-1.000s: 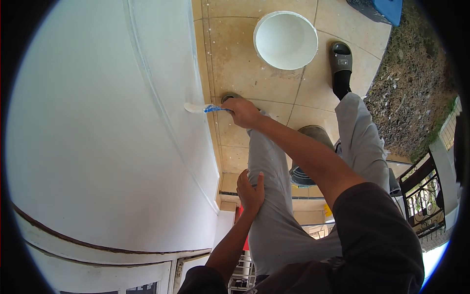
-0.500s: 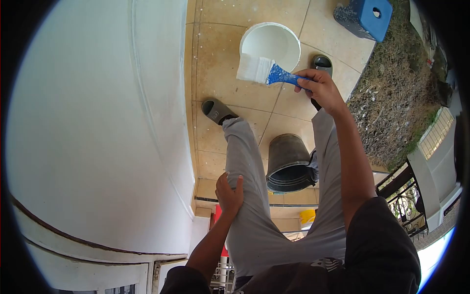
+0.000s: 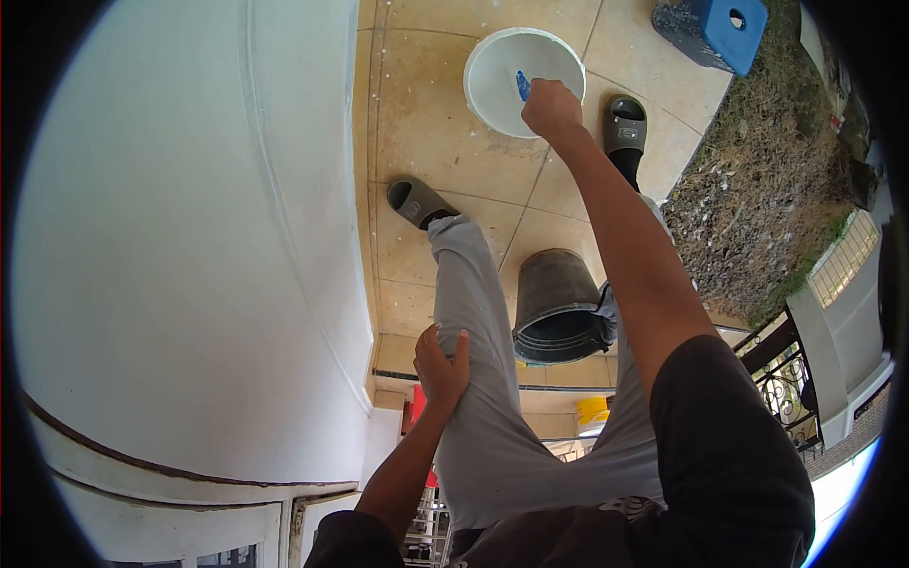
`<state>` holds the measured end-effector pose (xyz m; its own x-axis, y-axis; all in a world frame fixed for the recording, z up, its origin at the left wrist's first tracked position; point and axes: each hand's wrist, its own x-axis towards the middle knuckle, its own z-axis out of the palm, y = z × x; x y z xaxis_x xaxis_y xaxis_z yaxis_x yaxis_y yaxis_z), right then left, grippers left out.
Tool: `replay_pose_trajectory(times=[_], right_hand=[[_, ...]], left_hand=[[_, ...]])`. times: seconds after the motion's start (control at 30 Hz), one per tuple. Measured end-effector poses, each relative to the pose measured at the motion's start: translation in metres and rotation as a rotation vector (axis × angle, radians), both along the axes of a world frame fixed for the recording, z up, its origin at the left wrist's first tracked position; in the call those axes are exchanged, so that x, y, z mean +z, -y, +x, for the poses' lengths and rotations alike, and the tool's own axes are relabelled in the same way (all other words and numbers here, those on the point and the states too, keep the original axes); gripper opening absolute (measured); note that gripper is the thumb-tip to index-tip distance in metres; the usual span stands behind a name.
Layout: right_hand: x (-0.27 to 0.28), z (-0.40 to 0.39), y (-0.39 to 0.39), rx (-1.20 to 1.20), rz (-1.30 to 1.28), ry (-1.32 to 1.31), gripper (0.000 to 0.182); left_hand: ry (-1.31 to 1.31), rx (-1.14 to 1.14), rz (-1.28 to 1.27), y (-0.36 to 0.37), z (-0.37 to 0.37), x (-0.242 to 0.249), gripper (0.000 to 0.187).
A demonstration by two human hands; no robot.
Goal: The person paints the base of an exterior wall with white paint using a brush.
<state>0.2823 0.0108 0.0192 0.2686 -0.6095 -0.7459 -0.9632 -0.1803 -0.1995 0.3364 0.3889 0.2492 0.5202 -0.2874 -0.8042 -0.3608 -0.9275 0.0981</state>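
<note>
Head view, near twelve o'clock: right hand (image 3: 552, 109) grasps the brush (image 3: 523, 87) at the bucket's (image 3: 491, 78) mouth. Probably light, stiff-handled, paint-slick; best held mid-handle. Left hand (image 3: 443, 369), unclenched, rests on the leg (image 3: 485, 346).

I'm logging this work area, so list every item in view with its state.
Brush: gripped in right hand, bristles hidden
White bucket: open
Dark bucket: open
Blue stool: spattered white on its side
Slippers: worn
Floor tiles: speckled white
Left hand: resting on leg
</note>
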Motion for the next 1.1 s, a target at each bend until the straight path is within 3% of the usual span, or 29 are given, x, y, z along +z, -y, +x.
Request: replay_pose_trajectory(times=[0.2,0.63,0.83,1.1], right_hand=[[0.002,0.0,0.01,-0.027,-0.008,-0.002,0.02],[0.103,-0.082,-0.005,-0.13,-0.06,0.286,0.02],[0.114,-0.101,-0.022,-0.219,-0.177,0.45,0.02],[0.111,-0.109,-0.033,-0.103,-0.291,0.49,0.024]], left_hand=[[0.006,0.009,0.006,0.003,0.002,0.003,0.055],[-0.013,0.019,0.014,0.007,0.005,0.002,0.056],[-0.007,0.003,0.002,0.008,0.005,0.002,0.056],[-0.004,-0.004,0.021,0.013,0.002,0.003,0.055]])
